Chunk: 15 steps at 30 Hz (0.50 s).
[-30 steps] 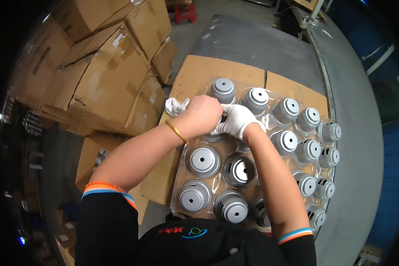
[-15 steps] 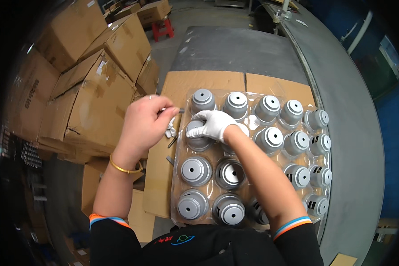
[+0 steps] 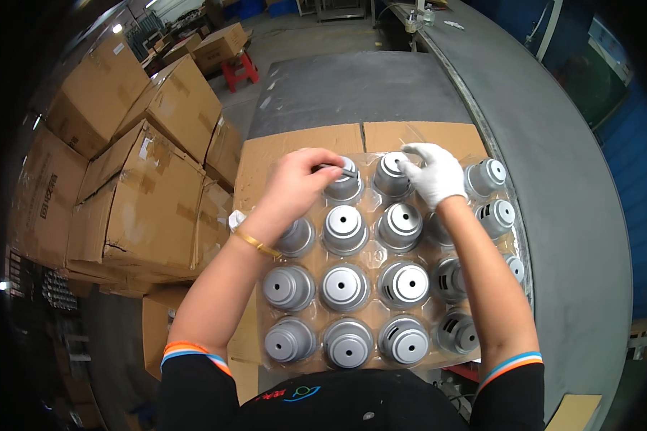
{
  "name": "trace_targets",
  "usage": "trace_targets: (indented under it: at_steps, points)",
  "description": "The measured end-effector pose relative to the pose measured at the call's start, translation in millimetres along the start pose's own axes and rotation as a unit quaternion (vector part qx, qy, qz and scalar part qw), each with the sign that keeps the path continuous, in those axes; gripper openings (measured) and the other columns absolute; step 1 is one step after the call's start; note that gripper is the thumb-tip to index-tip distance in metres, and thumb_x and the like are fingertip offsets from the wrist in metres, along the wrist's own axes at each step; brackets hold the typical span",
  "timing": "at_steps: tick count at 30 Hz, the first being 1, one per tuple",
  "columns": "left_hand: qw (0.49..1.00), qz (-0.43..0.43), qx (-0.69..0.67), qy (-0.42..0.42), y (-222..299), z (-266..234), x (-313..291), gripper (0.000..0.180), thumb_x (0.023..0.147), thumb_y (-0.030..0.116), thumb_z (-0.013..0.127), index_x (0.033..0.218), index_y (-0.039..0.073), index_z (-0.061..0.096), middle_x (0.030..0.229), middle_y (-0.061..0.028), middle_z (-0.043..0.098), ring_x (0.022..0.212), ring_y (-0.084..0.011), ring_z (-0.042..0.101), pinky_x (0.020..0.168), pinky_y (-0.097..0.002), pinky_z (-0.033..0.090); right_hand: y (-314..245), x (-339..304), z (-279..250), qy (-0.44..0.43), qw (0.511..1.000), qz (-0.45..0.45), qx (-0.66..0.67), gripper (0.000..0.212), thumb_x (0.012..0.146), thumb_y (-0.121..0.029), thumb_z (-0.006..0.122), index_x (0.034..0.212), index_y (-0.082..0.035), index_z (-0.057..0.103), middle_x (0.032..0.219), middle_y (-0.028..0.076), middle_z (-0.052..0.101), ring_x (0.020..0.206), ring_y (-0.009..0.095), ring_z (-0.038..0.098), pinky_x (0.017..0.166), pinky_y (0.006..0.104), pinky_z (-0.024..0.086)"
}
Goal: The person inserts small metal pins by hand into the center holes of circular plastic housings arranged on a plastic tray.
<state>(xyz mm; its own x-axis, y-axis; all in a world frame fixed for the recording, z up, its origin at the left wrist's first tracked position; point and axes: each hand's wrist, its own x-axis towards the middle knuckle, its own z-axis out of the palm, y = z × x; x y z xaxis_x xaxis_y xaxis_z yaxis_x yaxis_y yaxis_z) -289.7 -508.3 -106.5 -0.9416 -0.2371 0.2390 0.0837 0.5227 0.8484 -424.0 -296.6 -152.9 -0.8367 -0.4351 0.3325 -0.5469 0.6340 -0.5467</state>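
Note:
Rows of grey metal cup-shaped housings (image 3: 346, 286), each with a centre hole on top, stand upside down in a clear plastic tray (image 3: 370, 257). My bare left hand (image 3: 300, 181), with a gold bangle at the wrist, pinches a thin dark grey stick-like tool (image 3: 348, 172). Its tip lies over a back-row housing (image 3: 343, 189); contact cannot be told. My white-gloved right hand (image 3: 437, 177) is at the upper right side of the neighbouring housing (image 3: 391, 179), thumb and fingers apart. The glove and forearm hide some housings behind them.
Flat cardboard (image 3: 302, 141) lies under the tray on a dark table (image 3: 363, 90). A long grey counter (image 3: 561, 215) runs along the right. Large cardboard boxes (image 3: 147, 197) are stacked at the left, with a red stool (image 3: 239, 70) behind them.
My right hand has left a housing at the tray's left and moved right along to the back row. My left hand has brought the tool rightward over a back-row housing. The view has shifted.

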Motion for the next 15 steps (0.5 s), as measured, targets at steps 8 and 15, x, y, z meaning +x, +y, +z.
trace_targets:
  at_steps: [8,15]
  points:
    - [0.994,-0.042,0.093,-0.048,-16,85,76,0.019,0.079,0.017,0.070,0.094,0.006,0.073,0.090,-0.0123,0.071,0.084,-0.0241,0.068,0.078,-0.0337,0.052,37,2,-16,-0.072,0.987,-0.053,-0.137,0.053,0.070,-0.041,0.077,0.114,-0.013,0.066,0.114,0.010,0.065,0.119,0.031,0.053,0.104,0.0431,0.039]
    - [0.948,0.089,0.299,-0.068,-30,108,92,0.015,0.077,0.016,0.070,0.088,0.006,0.071,0.085,-0.0137,0.068,0.083,-0.0316,0.065,0.073,-0.0393,0.051,26,30,7,-0.170,0.970,-0.055,-0.165,0.054,0.072,-0.057,0.066,0.110,-0.018,0.067,0.109,0.008,0.068,0.114,0.023,0.058,0.113,0.0511,0.022]
